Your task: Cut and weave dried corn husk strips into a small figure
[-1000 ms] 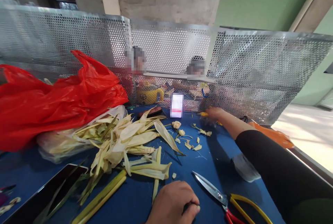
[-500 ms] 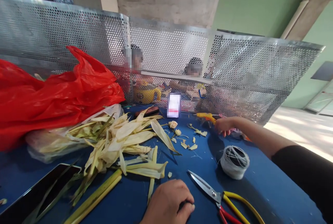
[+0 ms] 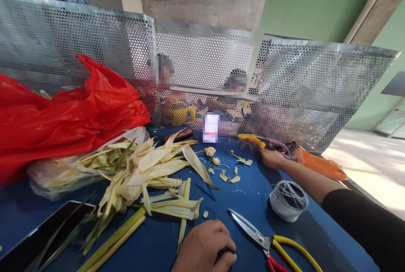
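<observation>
My left hand point(image 3: 205, 246) rests on the blue table at the bottom middle, fingers curled in with a dark gap by the thumb; nothing shows in it. To its right lie scissors point(image 3: 253, 227) with one yellow and one red handle, blades spread slightly. My right hand point(image 3: 271, 158) reaches far forward, low over the table just below the handle end of a yellow glue gun point(image 3: 251, 139); its fingers are too small and covered to read. Pale dried corn husks point(image 3: 164, 164) spread left of centre. A cream husk flower point(image 3: 210, 151) and scraps lie between.
A spool of white string point(image 3: 288, 200) stands under my right forearm. An orange object point(image 3: 319, 164) lies beyond it. At left are a red plastic bag point(image 3: 72, 116), a dark phone point(image 3: 50, 234) and green stalks point(image 3: 115, 240). A perforated metal screen point(image 3: 202, 57) borders the back, people behind it.
My right hand has shifted slightly right and nearer, off the glue gun's handle, which shows more now. The orange object is more uncovered. My left hand stays put.
</observation>
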The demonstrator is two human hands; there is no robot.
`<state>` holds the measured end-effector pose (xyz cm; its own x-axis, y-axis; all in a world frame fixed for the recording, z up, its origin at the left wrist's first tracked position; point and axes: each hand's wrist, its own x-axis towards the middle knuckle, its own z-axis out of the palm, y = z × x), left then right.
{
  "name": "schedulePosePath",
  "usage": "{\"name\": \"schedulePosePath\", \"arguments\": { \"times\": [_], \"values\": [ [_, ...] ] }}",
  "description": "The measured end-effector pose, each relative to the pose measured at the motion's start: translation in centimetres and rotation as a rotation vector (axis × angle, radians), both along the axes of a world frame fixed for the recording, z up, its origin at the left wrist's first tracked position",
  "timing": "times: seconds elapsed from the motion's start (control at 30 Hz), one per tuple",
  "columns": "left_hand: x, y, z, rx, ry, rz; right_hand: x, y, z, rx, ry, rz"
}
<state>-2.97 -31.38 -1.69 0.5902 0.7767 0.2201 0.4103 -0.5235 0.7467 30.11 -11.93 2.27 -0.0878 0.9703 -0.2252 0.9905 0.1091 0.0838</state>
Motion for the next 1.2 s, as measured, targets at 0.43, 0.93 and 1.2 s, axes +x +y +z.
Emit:
{"name": "schedulePosePath", "arguments": {
  "times": [0.43, 0.93, 1.2],
  "values": [
    [-0.1, -0.3, 1.1, -0.091, 0.031, 0.007, -0.4, -3.7, 1.4, 0.095, -0.103, 0.139],
    [0.0, -0.1, 0.4, -0.064, -0.012, 0.011, -5.2, -1.7, 6.2, 0.013, -0.003, 0.275],
    [0.1, -0.2, 0.1, -0.017, -0.002, 0.023, -8.2, 3.3, 6.0, 0.125, -0.222, 0.305]
  ]
}}
